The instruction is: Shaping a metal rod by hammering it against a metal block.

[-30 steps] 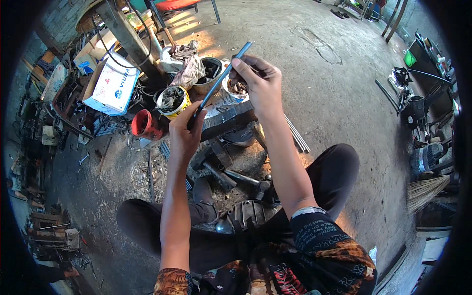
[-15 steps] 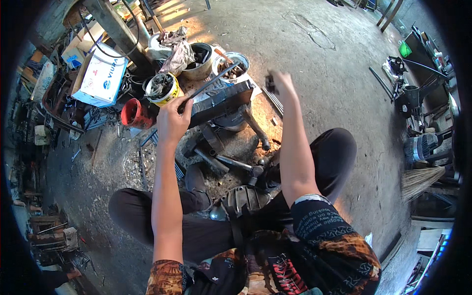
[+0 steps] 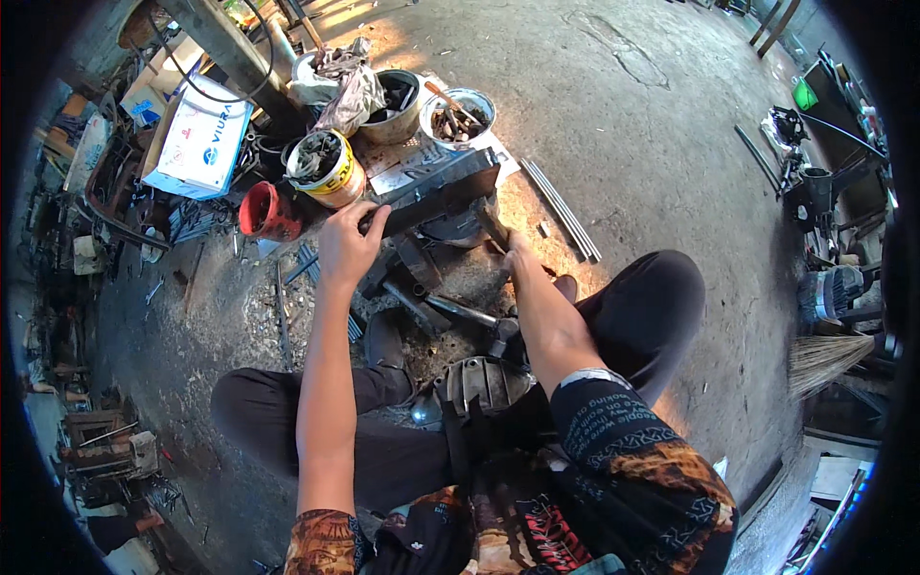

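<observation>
In front of my knees stands a dark, heavy vise-like metal block (image 3: 460,184), its long top running from lower left to upper right. My left hand (image 3: 347,244) is closed at the near-left end of it, thumb and fingers around the end of a dark metal rod (image 3: 381,213). The rod's far part blends into the block. At the block's right side, my right hand (image 3: 518,251) grips a brownish bar handle (image 3: 494,228) that slants down from under the block. Its fingers are partly hidden.
Behind the block stand a yellow-labelled bucket (image 3: 340,182), a red bucket (image 3: 266,213), and a white bucket (image 3: 460,103) of metal pieces. Thin metal rods (image 3: 563,211) lie on the floor to the right. Below the block are metal tubes (image 3: 460,309) and a ribbed casing (image 3: 484,381).
My right hand has come down and toward me from beyond the block and now grips the bar handle. The rod in my left hand has dropped from its raised tilt toward the block.
</observation>
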{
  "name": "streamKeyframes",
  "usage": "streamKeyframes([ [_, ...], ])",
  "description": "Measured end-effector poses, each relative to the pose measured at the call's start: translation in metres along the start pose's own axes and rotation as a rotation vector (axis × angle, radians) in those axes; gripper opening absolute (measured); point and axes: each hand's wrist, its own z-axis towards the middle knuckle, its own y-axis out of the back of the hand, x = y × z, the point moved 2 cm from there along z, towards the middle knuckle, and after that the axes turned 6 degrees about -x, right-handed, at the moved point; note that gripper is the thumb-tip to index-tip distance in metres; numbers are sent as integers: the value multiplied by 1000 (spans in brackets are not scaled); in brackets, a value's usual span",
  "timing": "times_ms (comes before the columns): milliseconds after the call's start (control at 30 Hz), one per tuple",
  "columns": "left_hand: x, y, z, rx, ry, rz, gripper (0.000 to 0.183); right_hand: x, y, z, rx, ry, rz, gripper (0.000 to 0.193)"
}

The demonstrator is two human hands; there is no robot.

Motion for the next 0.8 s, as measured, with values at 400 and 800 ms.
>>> streamKeyframes([
  [400, 9, -1, 4, -46, 32, 62, 31, 72, 15, -32, 64, 495, 82, 37],
  [800, -7, 1, 24, -91, 19, -61, 29, 126, -72, -285, 383, 850, -522, 36],
])
